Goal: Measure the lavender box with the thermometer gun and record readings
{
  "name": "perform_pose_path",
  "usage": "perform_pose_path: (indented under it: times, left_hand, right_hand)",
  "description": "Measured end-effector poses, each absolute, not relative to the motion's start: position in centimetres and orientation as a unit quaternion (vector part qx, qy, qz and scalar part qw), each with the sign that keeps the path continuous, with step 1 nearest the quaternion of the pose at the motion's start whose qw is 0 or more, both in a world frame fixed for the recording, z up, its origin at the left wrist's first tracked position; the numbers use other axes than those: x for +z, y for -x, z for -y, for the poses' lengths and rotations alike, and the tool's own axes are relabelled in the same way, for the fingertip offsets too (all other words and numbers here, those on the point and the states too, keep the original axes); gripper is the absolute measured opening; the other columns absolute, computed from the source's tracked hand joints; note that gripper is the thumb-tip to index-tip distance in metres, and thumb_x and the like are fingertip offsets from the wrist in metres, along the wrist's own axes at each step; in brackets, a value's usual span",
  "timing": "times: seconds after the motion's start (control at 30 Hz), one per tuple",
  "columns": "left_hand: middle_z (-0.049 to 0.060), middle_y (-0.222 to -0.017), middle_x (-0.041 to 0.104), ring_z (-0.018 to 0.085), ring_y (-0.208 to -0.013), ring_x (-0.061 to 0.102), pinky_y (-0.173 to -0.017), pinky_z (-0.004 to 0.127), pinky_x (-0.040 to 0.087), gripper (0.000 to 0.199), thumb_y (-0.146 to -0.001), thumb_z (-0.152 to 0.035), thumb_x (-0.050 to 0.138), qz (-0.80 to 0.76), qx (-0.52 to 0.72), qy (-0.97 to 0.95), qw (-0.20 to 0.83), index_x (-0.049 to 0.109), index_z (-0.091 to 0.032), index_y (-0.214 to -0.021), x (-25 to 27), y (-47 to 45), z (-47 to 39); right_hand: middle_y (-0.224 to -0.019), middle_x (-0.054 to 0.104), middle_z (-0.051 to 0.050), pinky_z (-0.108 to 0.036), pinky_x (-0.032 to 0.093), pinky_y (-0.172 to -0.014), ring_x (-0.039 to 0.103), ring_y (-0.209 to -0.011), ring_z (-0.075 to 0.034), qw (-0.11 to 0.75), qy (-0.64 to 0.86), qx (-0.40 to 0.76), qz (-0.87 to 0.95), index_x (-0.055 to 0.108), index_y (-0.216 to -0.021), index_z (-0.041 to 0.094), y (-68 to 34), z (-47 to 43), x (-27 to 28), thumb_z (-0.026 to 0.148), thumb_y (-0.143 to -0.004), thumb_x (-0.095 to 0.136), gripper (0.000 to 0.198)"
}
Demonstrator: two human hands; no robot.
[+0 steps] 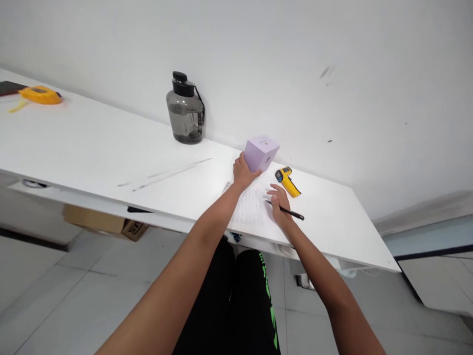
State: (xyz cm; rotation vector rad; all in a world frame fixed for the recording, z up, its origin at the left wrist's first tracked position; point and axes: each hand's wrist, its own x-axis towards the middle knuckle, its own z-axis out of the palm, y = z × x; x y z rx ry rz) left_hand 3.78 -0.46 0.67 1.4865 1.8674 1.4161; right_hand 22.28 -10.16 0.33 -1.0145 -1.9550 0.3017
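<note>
My left hand (244,173) grips the near side of a pale lilac box (260,153) that stands near the wall. Between the thumb and palm of my right hand (280,203) lies a black pen (291,213), its tip pointing left; some fingers are stretched out. Beneath both hands a sheet of paper (249,207) covered in handwriting rests at the table's front edge. A yellow infrared thermometer (288,181) lies just beyond my right hand, to the right of the box.
The long white table (103,148) runs along a white wall. A grey water jug (185,111) with a black lid stands at the back left, and an orange tape measure (40,94) lies at the far left. Under the table is a cardboard box (96,219).
</note>
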Motion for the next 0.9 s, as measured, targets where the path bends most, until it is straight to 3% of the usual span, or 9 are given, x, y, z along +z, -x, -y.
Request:
perform_pose_path:
  times: [0.1, 0.3, 0.47, 0.9]
  left_hand:
    - [0.022, -0.150, 0.043, 0.039, -0.142, 0.042, -0.119, 0.052, 0.034, 0.111, -0.066, -0.043, 0.086, -0.662, 0.499, -0.532, 0.173, 0.023, -0.018, -0.154, 0.4, -3.9, 1.0]
    - [0.021, -0.149, 0.044, 0.037, -0.141, 0.043, -0.118, 0.050, 0.037, 0.110, -0.069, -0.042, 0.084, -0.663, 0.501, -0.535, 0.151, 0.021, -0.018, -0.155, 0.6, -4.0, 1.3]
    - [0.019, -0.150, 0.045, 0.038, -0.141, 0.044, -0.115, 0.052, 0.040, 0.110, -0.068, -0.045, 0.084, -0.673, 0.496, -0.525, 0.161, 0.021, -0.021, -0.155, 0.8, -4.0, 0.8]
    - [0.018, -0.150, 0.045, 0.036, -0.140, 0.045, -0.115, 0.051, 0.039, 0.107, -0.068, -0.043, 0.084, -0.684, 0.480, -0.523, 0.169, 0.022, -0.024, -0.154, 1.2, -4.3, 0.5]
  right_hand:
    - [-0.083, 0.067, -0.006, -0.038, 0.050, -0.079, 0.065, -0.084, -0.023, 0.369, 0.479, 0.223, 0.764, 0.064, -0.098, 0.022, -22.3, 10.0, 0.4, 0.059, -0.098, 0.033, 0.047]
    - [-0.058, 0.055, 0.000, -0.032, 0.041, -0.065, 0.054, -0.064, -0.019, 0.347, 0.543, 0.298, 0.704, 0.058, -0.064, 0.023, -22.2, 9.4, 0.7, 0.055, -0.087, 0.049, 0.040]
    - [-0.059, 0.058, -0.001, -0.032, 0.042, -0.065, 0.054, -0.065, -0.018, 0.370, 0.534, 0.343, 0.679, 0.059, -0.058, 0.023, -22.0, 8.5, 0.6, 0.059, -0.083, 0.053, 0.044]
    - [-0.058, 0.054, 0.000, -0.030, 0.037, -0.062, 0.051, -0.065, -0.017, 0.336, 0.558, 0.337, 0.680, 0.060, -0.057, 0.021, -21.9, 8.9, 1.1, 0.052, -0.082, 0.058, 0.040]
